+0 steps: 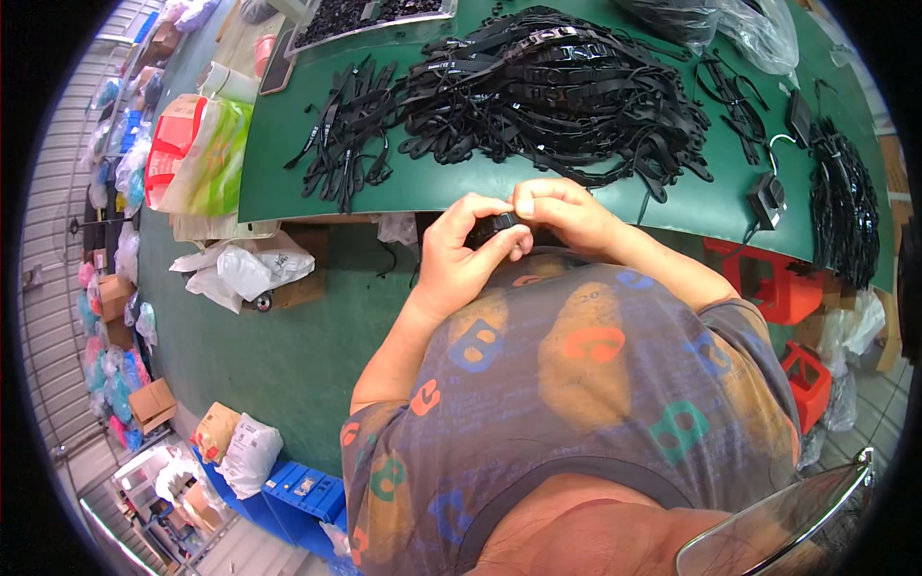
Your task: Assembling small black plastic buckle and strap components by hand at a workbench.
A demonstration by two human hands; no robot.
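- The left hand [451, 245] grips a small black part [494, 227] between thumb and curled fingers, just off the near edge of the green table [432, 198], in front of the person's chest.
- The right hand [560, 208] is closed, its fingertips meeting at the part; what they pinch is hidden.
- A clear tray [396, 27] at the far left of the table holds many small black pieces [360, 13].
- Beside it lies a phone [277, 69].
- A large heap of black straps [567, 106] lies beyond the hands, a smaller heap [348, 134] to its left.
- A grey bag [677, 17] and a clear bag [765, 34] sit at the far right; their contents are unclear.
- Left of the table stands a red-and-green bag [223, 158], contents hidden.
- 2 bags [252, 456] lie by a blue bin [309, 488] on the lower left.
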